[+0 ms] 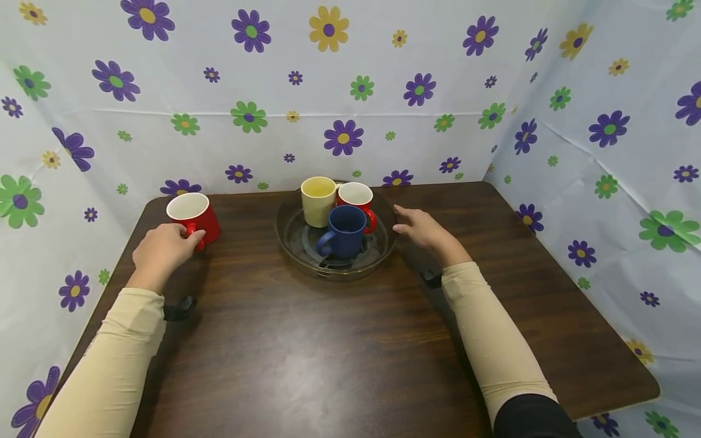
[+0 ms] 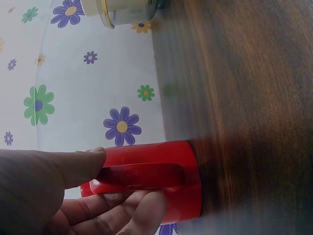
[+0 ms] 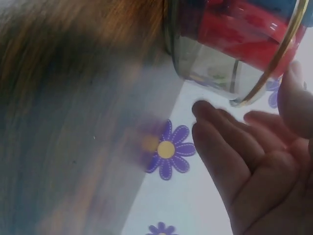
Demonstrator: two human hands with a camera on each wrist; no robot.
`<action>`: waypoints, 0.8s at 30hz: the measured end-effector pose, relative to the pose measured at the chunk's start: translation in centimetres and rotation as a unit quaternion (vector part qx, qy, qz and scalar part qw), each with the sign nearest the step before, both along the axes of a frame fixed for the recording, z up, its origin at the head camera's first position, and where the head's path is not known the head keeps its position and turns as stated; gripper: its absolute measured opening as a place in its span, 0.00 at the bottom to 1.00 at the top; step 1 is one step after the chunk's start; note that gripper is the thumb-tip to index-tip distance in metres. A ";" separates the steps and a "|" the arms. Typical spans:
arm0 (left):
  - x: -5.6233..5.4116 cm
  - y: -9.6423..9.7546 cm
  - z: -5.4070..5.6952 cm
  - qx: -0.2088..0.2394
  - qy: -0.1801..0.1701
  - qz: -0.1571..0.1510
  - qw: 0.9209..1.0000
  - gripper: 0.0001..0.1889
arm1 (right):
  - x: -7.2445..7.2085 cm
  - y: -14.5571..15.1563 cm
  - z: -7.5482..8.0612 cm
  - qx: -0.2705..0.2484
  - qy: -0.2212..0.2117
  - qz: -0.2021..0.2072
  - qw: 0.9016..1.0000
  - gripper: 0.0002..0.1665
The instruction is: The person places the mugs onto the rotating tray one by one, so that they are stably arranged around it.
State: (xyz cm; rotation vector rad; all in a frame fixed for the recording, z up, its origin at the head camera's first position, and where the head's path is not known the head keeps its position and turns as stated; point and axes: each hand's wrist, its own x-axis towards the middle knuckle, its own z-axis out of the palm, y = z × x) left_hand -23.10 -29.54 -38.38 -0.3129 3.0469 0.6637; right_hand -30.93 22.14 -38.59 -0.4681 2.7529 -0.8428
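On the left of the table stands a red mug [image 1: 210, 225] with a white inside. My left hand [image 1: 163, 250] pinches its handle [image 2: 139, 177] between thumb and fingers, as the left wrist view shows. A clear glass dish [image 1: 306, 267] sits at the back middle, holding a yellow mug [image 1: 317, 204], a blue mug [image 1: 346, 234] and a second red mug [image 1: 356, 193]. Just right of the dish, my right hand [image 1: 424, 230] has its fingers relaxed and its fingertips close to the rim. In the right wrist view nothing lies between those fingers and the thumb.
The dark wooden table [image 1: 285, 359] runs back to a white flowered cloth wall [image 1: 213, 152]. A similar flowered sheet [image 1: 580, 219] hangs along the right side. Brown wood surrounds the dish on the near side and both flanks.
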 end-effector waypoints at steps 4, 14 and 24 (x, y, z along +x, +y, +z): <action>-0.1 0.0 -0.1 0.007 -0.001 -0.003 1.000 0.27 | 1.1 -0.1 0.6 -0.003 -0.005 -0.020 1.000 0.41; -0.2 0.1 -0.3 0.057 0.009 -0.026 0.998 0.24 | 3.0 -1.4 1.0 0.037 -0.045 0.002 0.998 0.52; -0.2 0.0 -0.5 0.086 0.006 -0.030 0.996 0.27 | 2.8 -1.2 0.8 0.034 -0.047 0.006 0.998 0.50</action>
